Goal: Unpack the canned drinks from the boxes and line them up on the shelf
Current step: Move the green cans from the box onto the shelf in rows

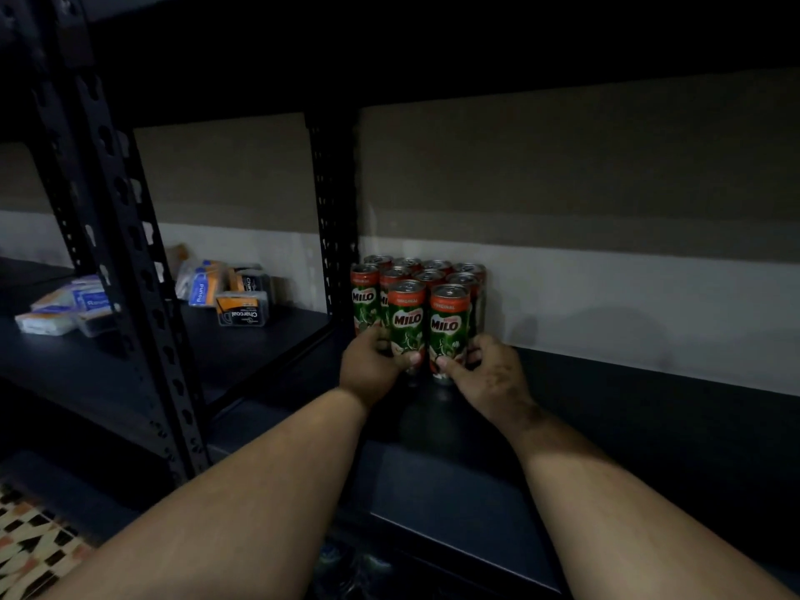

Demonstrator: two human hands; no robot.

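Note:
Several green and red Milo cans stand upright in tight rows on the dark shelf (627, 404), at its back left corner by the wall. My left hand (372, 365) grips the lower part of the front left can (406, 322), thumb across its face. The front right can (448, 326) is held low down by my right hand (485, 374), fingers curled round its side. Both front cans stand on the shelf against the rows behind. No box is in view.
A black perforated upright (333, 210) stands just left of the cans; another (121, 253) rises nearer me on the left. Small packets and clear boxes (233, 292) lie on the neighbouring shelf to the left. Patterned floor (30, 543) shows at bottom left.

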